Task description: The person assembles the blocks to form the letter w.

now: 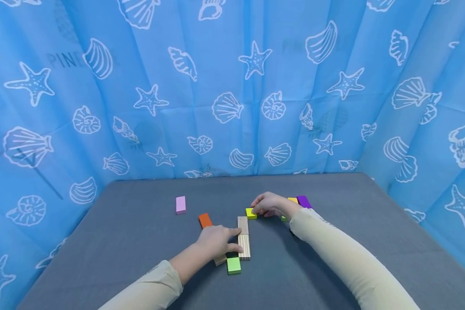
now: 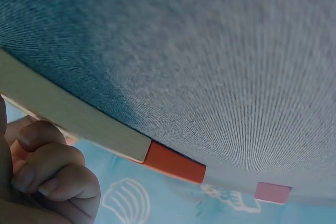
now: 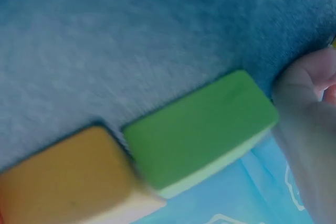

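Two plain wooden blocks, a far one (image 1: pixel 242 224) and a near one (image 1: pixel 244 247), lie end to end in front of me. My left hand (image 1: pixel 216 241) reaches over from the left, its index fingertip at the far block and its thumb at the near one; the other fingers are curled in the left wrist view. With its fingertips, my right hand (image 1: pixel 270 204) pinches the right side of a yellow block (image 1: pixel 250 213) just beyond the far end of that wooden row. A light green block (image 1: pixel 234 265) lies at the near end, below my left thumb.
Left of the row, an orange block (image 1: pixel 205 220) meets a wooden block (image 2: pixel 73 111) partly covered by my left hand. A pink block (image 1: pixel 181 205) lies farther left. Beyond my right wrist are a green block (image 3: pixel 202 129), a yellow-orange block (image 3: pixel 68 182) and a purple block (image 1: pixel 304 201).
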